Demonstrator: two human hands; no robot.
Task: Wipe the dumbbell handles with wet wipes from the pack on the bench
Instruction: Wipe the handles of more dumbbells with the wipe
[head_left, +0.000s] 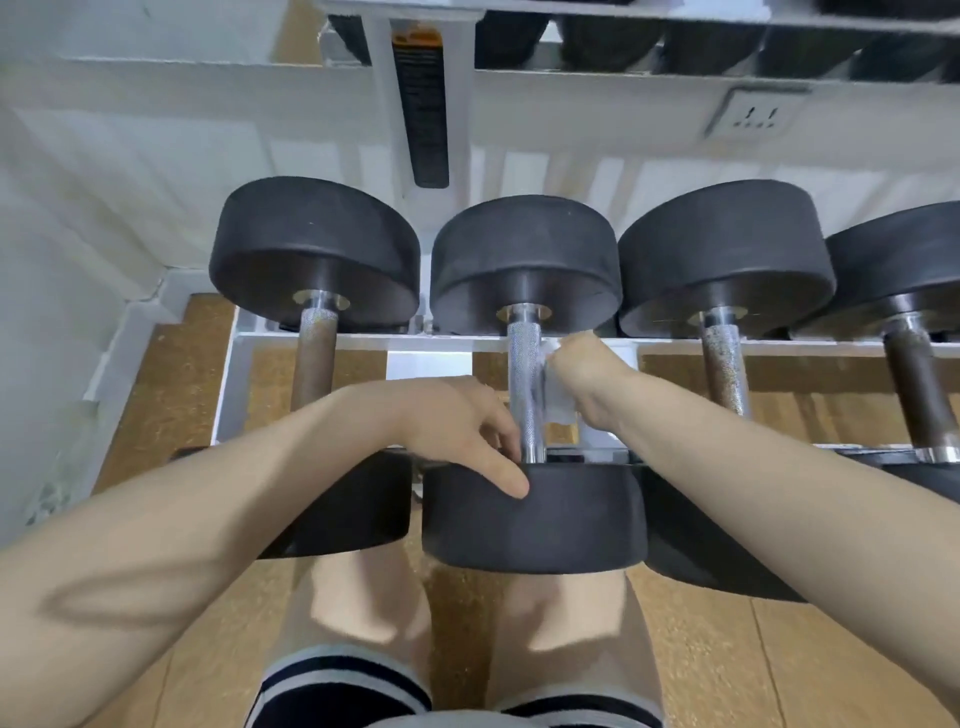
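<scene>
- head view, looking down on my two bare forearms reaching to the lower tier of a white dumbbell rack (363, 340).
- second dumbbell from the left (527, 364): black round weights at both ends, bright knurled handle (523, 374) between them; it lies across the rack rails, near weight toward me.
- my right hand (584, 374): fingers curled round a white wet wipe (556, 400), pressing it against the right side of that handle, about midway along it.
- my left hand (457, 421): fingers relaxed and spread, resting on the top edge of the near weight (535, 514), fingertips just beside the handle's near end; it grips nothing.
- neighbouring dumbbells: one to the left (314, 322) with a dull brownish handle, two to the right (724, 332) with speckled or dark handles.
- upper rack tier (675, 47) holds more black weights.
- wall socket (753, 117) behind the rack; wood-look floor (171, 384) beneath.
- my bare knees (363, 608) and striped shorts show at the bottom edge.
</scene>
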